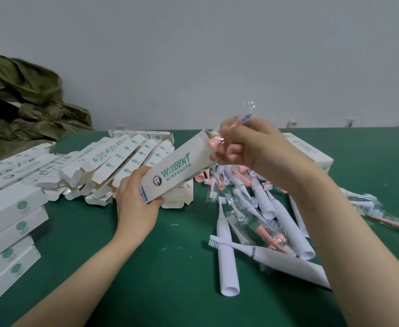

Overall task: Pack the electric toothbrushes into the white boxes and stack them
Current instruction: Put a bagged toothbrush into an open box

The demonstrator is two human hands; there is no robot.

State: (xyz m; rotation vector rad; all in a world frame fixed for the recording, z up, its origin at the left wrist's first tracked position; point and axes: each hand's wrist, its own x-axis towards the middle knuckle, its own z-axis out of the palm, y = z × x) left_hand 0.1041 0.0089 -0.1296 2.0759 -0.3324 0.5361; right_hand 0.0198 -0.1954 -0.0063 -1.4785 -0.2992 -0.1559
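Printed in green on the held white box: "WISDENT"; beneath, a line of Chinese characters, too blurred to read; print on the stacked boxes illegible.

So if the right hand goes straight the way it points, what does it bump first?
Most likely the open end of the white box, which the left hand holds tilted. The right hand pinches a wrapped pink brush piece right at that opening.

open boxes lie left of the toothbrush pile on the table.
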